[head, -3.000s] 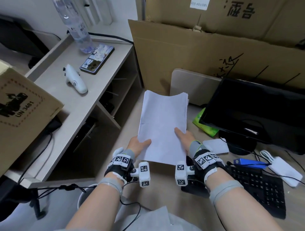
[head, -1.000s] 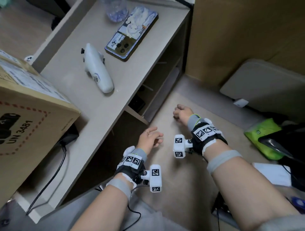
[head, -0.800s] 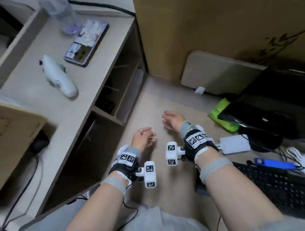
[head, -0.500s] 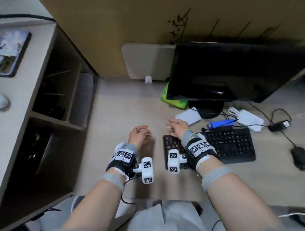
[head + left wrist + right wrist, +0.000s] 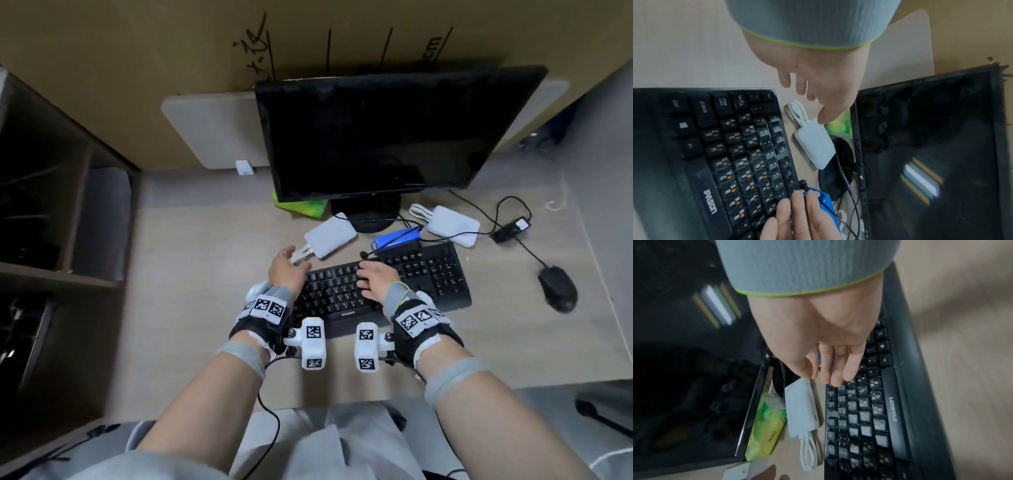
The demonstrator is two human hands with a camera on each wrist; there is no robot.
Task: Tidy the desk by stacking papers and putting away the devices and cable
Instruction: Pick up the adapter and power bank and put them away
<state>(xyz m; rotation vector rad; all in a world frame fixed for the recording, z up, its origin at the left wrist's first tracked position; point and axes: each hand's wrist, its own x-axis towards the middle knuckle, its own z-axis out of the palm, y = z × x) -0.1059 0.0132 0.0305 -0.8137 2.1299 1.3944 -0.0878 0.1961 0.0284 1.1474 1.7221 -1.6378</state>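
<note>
A white power bank (image 5: 330, 238) with a short looped white cable (image 5: 304, 254) lies left of the monitor foot. My left hand (image 5: 291, 257) is open above that cable (image 5: 797, 112), and its thumb tip is close to the power bank's (image 5: 815, 144) corner. I cannot tell whether it touches. My right hand (image 5: 368, 274) hovers open over the black keyboard (image 5: 428, 270), and its fingers (image 5: 797, 209) reach beside a blue device (image 5: 397, 237). A second white power bank (image 5: 452, 224) lies further right. No papers show on the desk.
The black monitor (image 5: 394, 137) stands behind the keyboard, with a green tissue pack (image 5: 301, 207) under its left corner. A black mouse (image 5: 556, 287) and a small black adapter (image 5: 512, 228) with thin cables lie at the right. Dark shelf compartments (image 5: 51, 212) are at the left.
Both hands held a paper stack three seconds ago and now hold nothing. They have moved right from the shelf side to the keyboard. The left hand has opened over the white cable.
</note>
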